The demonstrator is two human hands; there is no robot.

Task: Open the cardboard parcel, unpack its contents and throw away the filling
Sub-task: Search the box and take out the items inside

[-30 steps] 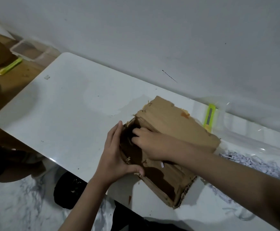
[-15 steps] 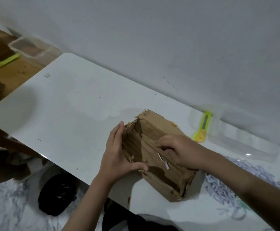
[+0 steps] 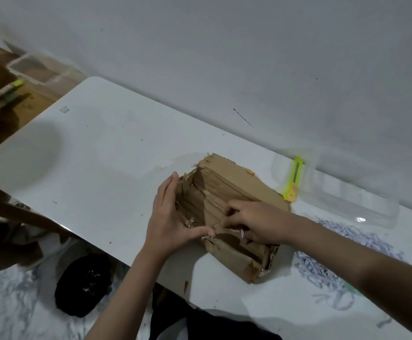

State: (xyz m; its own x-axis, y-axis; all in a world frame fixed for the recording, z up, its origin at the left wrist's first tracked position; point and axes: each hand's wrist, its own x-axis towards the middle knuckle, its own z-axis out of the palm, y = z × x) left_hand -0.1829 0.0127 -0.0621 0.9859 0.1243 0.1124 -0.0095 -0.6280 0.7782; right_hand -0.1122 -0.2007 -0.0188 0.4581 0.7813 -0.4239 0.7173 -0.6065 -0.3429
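Observation:
A torn brown cardboard parcel lies on the white table, near its front edge. My left hand presses flat against the parcel's left end, thumb hooked over the ragged front flap. My right hand rests on top of the parcel, fingers curled onto a cardboard flap, with a small white scrap under them. Shredded white paper filling is strewn on the table right of the parcel. The parcel's inside is hidden.
A yellow utility knife lies behind the parcel beside a clear plastic container by the wall. A second clear container and another yellow cutter are on a wooden surface far left. A black bag sits on the marble floor.
My right hand has come out of the parcel's open left end and moved right onto the top flap. The left hand has stayed against the parcel's left end.

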